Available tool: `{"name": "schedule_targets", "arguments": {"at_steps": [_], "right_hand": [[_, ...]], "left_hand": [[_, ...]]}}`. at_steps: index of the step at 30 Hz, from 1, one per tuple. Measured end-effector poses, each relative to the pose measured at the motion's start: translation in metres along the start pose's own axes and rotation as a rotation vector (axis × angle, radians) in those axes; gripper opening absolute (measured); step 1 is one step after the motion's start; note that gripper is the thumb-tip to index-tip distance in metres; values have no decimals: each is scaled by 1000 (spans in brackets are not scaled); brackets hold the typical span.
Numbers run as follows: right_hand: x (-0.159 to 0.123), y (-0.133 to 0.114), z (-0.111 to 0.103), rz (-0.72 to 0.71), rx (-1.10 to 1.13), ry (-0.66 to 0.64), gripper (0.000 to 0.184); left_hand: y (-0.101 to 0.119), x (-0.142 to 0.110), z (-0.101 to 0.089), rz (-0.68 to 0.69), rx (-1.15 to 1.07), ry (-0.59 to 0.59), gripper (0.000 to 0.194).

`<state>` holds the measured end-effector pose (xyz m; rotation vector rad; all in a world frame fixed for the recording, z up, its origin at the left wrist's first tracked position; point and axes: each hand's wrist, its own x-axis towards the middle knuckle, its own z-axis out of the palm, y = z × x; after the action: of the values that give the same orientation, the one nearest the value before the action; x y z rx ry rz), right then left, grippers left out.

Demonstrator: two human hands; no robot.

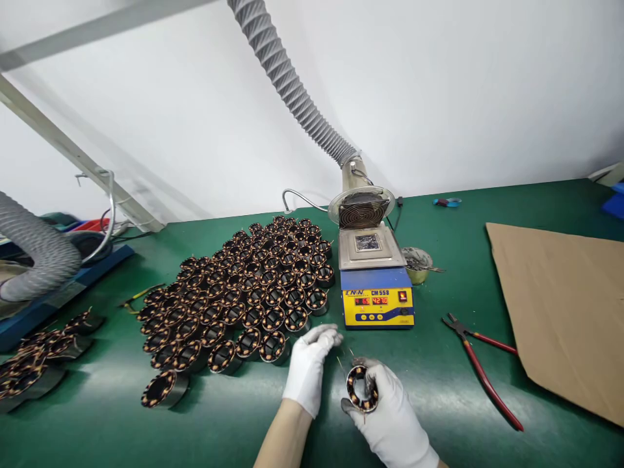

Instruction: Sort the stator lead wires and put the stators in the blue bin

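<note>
My right hand [390,406], in a white glove with darkened fingertips, grips a motor stator [373,398] by its outer rim. The stator is tilted so that its ring of copper windings faces up, and thin wire ends stick out of it. Just left of those wires is my left hand [311,367], also gloved in white. Its fingers are drawn together near a wire tip; whether a wire is between them is too small to make out. Behind both hands stands a yellow and blue solder pot [378,309] with a lit red display and a square metal opening [368,242].
Many more stators [244,286] stand packed together at left, with another group [39,364] at the far left. Red-handled cutters [480,374] and a cardboard sheet [560,305] lie at right. A grey duct [292,84] hangs over the pot, beside a small round container [418,266].
</note>
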<state>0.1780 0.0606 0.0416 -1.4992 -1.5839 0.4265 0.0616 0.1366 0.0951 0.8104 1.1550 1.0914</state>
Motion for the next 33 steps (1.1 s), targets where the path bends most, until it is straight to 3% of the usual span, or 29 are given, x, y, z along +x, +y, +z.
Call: {"name": "schedule_targets", "arguments": {"at_steps": [3, 6, 12, 17, 21, 23, 26, 30, 33], "right_hand": [[0, -1, -1, -23, -11, 7, 40], [1, -3, -2, -36, -11, 13, 40], [4, -5, -3, -40, -7, 26, 38], [4, -6, -4, -30, 10, 6, 38], [5, -5, -3, -18, 6, 8, 40], [5, -6, -3, 2, 4, -7, 34], [5, -7, -4, 35, 9, -38, 27], [5, -7, -5, 6, 26, -37, 28], [6, -7, -5, -17, 33, -30, 28]], "left_hand": [[10, -4, -3, -40, 139, -59, 38], [13, -12, -2, -133, 274, -134, 37], [2, -15, 5, -201, 138, -95, 31], [-6, -9, 2, -111, 183, -7, 23], [-3, -9, 4, -10, 311, -132, 61], [-3, -12, 8, -38, 332, -158, 48], [-6, -12, 12, -124, 203, -92, 20], [-3, -7, 2, -75, -16, 31, 31], [7, -7, -6, -17, 47, 72, 39]]}}
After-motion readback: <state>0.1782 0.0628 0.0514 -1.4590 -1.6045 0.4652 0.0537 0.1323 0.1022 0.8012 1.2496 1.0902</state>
